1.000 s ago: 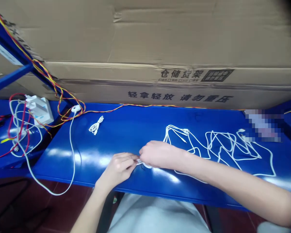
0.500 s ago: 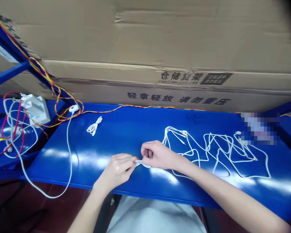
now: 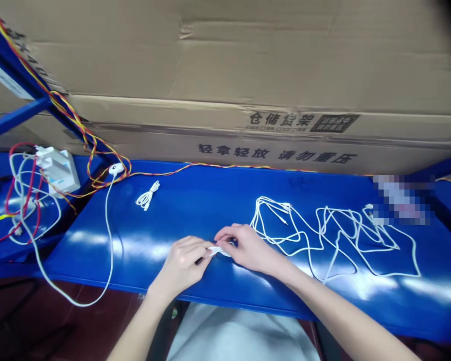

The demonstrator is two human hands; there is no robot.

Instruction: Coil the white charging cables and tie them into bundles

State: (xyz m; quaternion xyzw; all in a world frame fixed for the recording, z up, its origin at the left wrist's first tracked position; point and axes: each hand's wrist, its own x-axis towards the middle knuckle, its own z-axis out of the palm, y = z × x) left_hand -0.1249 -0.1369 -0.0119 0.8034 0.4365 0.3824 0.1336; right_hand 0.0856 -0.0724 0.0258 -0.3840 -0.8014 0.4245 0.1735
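Observation:
Near the front of the blue shelf, both hands meet over a small folded bundle of white cable (image 3: 224, 251). My left hand (image 3: 186, 258) pinches the bundle's left end between thumb and fingers. From the right, my right hand (image 3: 248, 248) closes its thumb and fingertips on the same bundle, hiding part of it. Just beyond and right of my right hand lie loose white cables (image 3: 308, 235) in long tangled loops. A coiled, tied white cable (image 3: 148, 195) rests further back on the left.
A large cardboard box (image 3: 225, 65) walls off the back. Red and yellow twisted wires (image 3: 93, 150) run along its base. A white power strip (image 3: 58, 170) with tangled cords sits at left, and one white cord (image 3: 108, 225) hangs over the blue shelf's (image 3: 97, 271) front edge.
My right hand has come down slightly and its fingers have stretched over the bundle. The loose cable beside it has shifted. My left hand stays nearly in place.

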